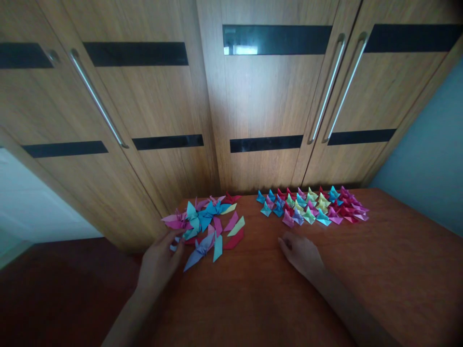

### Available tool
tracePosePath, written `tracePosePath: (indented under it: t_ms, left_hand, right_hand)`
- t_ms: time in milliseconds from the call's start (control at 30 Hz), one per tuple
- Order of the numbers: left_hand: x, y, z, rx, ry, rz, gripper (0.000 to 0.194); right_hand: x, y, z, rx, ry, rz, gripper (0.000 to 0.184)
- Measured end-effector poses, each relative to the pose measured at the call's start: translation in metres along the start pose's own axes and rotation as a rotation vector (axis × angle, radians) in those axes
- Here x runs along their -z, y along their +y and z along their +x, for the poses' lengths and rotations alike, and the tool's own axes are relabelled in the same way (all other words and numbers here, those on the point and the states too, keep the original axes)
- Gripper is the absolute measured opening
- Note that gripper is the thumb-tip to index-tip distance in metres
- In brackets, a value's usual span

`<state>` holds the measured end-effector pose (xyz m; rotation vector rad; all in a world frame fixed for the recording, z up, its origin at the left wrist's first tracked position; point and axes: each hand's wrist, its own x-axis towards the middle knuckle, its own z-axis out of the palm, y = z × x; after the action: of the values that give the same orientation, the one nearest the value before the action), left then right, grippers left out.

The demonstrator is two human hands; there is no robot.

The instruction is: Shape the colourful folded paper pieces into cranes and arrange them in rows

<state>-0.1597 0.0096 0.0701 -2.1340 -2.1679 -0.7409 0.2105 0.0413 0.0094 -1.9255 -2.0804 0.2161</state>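
My left hand [159, 258] lies at the near left edge of a loose pile of coloured folded paper figures [208, 221], its fingertips touching the pink and teal pieces; the fingers look slightly spread and hold nothing I can make out. My right hand [298, 251] rests on the brown wooden table [379, 270], its fingers curled loosely inward, just below a tidy group of small folded paper shapes [313, 206] set in rows. A blue paper crane [198, 248] lies right beside my left fingers.
Wooden wardrobe doors [260, 96] with long metal handles [97, 99] and dark stripes stand directly behind the table. A blue-grey wall [430, 154] is at the right. The dark floor [54, 289] shows at the left below the table edge.
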Motion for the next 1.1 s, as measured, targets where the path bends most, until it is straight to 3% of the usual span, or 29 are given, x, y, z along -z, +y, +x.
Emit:
tracePosePath:
  t_ms: [133,333,600,733,833,900,967,1100]
  left_hand:
    - [0.006,-0.028,0.018,-0.07,-0.112,0.143,0.031]
    - [-0.008,-0.033,0.03,-0.124,-0.29,0.318,0.028]
    - [-0.012,-0.027,0.028,-0.1,-0.305,0.358,0.025]
    - [-0.004,-0.03,0.025,-0.077,-0.305,0.284,0.018]
    - [0.007,-0.028,0.026,-0.084,-0.224,0.186,0.018]
    - [0.012,-0.016,0.029,-0.092,-0.125,0.1,0.021]
    - [0.012,0.01,0.032,-0.135,-0.044,0.0,0.022]
    - [-0.018,0.091,0.036,-0.305,-0.127,-0.165,0.017]
  right_hand:
    - [-0.006,-0.01,0.0,0.098,-0.03,0.022,0.029]
    - [-0.01,-0.006,-0.002,0.14,-0.012,0.079,0.027]
    - [-0.009,-0.006,-0.004,0.154,-0.007,0.107,0.028]
    - [-0.009,-0.004,-0.004,0.163,-0.002,0.135,0.027]
    - [-0.01,-0.003,-0.005,0.173,0.004,0.15,0.027]
    - [-0.01,-0.002,-0.005,0.172,0.009,0.162,0.028]
    - [-0.01,-0.002,-0.006,0.169,0.014,0.184,0.027]
    - [-0.011,-0.001,-0.011,0.168,0.03,0.237,0.026]
